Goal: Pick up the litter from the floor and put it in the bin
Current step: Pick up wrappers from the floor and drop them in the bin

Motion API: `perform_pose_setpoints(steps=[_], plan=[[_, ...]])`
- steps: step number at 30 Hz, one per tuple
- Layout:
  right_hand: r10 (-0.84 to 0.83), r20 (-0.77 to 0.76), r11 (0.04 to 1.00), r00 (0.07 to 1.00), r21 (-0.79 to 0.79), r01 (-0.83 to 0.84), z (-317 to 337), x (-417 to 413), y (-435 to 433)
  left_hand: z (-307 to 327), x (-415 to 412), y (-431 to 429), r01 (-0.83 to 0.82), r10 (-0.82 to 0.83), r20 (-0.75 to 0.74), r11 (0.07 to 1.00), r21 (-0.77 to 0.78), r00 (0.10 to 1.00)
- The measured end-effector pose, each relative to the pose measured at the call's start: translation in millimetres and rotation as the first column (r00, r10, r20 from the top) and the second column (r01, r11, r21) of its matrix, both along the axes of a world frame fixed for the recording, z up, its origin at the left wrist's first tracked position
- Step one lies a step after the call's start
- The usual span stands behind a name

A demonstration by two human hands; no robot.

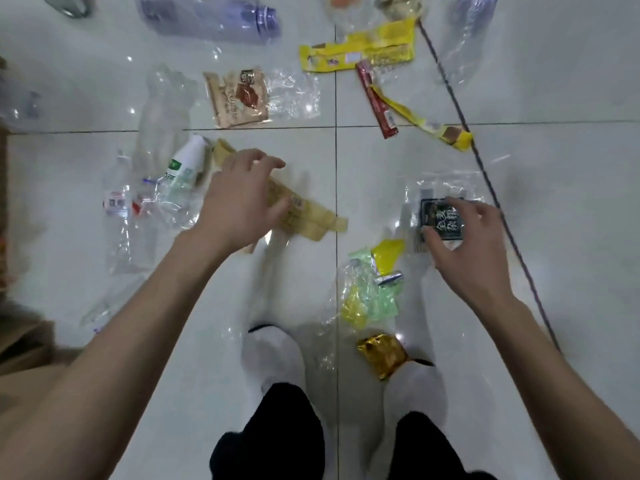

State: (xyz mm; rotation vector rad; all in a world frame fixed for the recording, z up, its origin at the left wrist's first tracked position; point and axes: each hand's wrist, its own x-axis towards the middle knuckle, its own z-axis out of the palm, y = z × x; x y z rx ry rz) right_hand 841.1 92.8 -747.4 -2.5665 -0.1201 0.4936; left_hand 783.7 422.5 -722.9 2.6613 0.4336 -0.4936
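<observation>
Litter lies scattered on the white tiled floor. My left hand [239,199] hovers over a tan snack wrapper [311,216] with its fingers spread, and its palm hides the wrapper's middle. My right hand [464,244] pinches a clear packet with a black label [441,220] between thumb and fingers; the packet rests on the floor. Below it lie a crumpled green and yellow wrapper [370,292] and a gold foil wrapper [382,353]. No bin is clearly in view.
Crushed clear bottles [121,209] lie at the left and a brown biscuit wrapper [239,98] further out. Yellow and red wrappers [360,51] and a purple-tinted bottle [211,15] lie beyond. A dark cord [485,174] runs diagonally at the right. My white-slippered feet [273,355] stand below. Brown cardboard [24,344] is at the left edge.
</observation>
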Motion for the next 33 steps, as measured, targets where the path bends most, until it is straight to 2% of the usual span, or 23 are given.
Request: perform_pose_setpoints(steps=[2, 5, 9, 14, 18, 20, 23, 26, 33], plan=[[0.007, 0.022, 0.999, 1.0, -0.043, -0.006, -29.9, 5.6, 3.4, -25.4, 1.6, 1.0, 0.139, -0.13, -0.086, 0.985, 0.098, 0.988], [0.01, 0.018, 0.986, 1.0, -0.167, -0.007, -62.2, 10.4, 10.2, -51.2, -1.7, 3.4, 0.279, -0.244, -0.201, 0.946, 0.166, 0.949], [0.038, 0.008, 0.97, 0.999, -0.242, -0.035, -89.6, 8.6, 16.3, -71.4, -3.8, 5.4, 0.397, -0.35, -0.226, 0.892, 0.215, 0.909], [0.078, 0.157, 0.955, 0.985, -0.296, -0.028, -103.4, 2.5, 20.5, -78.9, 3.0, 1.4, 0.427, -0.409, -0.135, 0.812, 0.399, 0.903], [0.118, 0.175, 0.965, 0.977, -0.251, -0.072, -105.9, 5.4, 13.8, -62.7, 14.1, -1.6, 0.301, -0.346, 0.048, 0.871, 0.388, 0.937], [0.125, 0.15, 0.978, 0.981, -0.186, -0.096, -96.0, 10.1, 9.4, -35.0, 22.6, -7.2, 0.211, -0.252, 0.125, 0.939, 0.273, 0.96], [0.061, 0.206, 0.997, 0.977, -0.059, -0.049, -48.3, 17.2, 7.1, 29.6, 33.3, -17.4, 0.052, -0.048, 0.19, 0.999, -0.012, 0.981], [-0.046, 0.313, 0.995, 0.949, 0.094, 0.017, 38.9, 20.2, 9.0, 105.2, 35.7, -29.4, -0.119, 0.154, 0.144, 0.967, -0.227, 0.977], [-0.25, 0.338, 0.939, 0.907, 0.313, 0.143, 304.0, 0.3, 13.7, 304.8, 22.5, -75.8, -0.314, 0.361, 0.012, 0.826, -0.469, 0.932]])
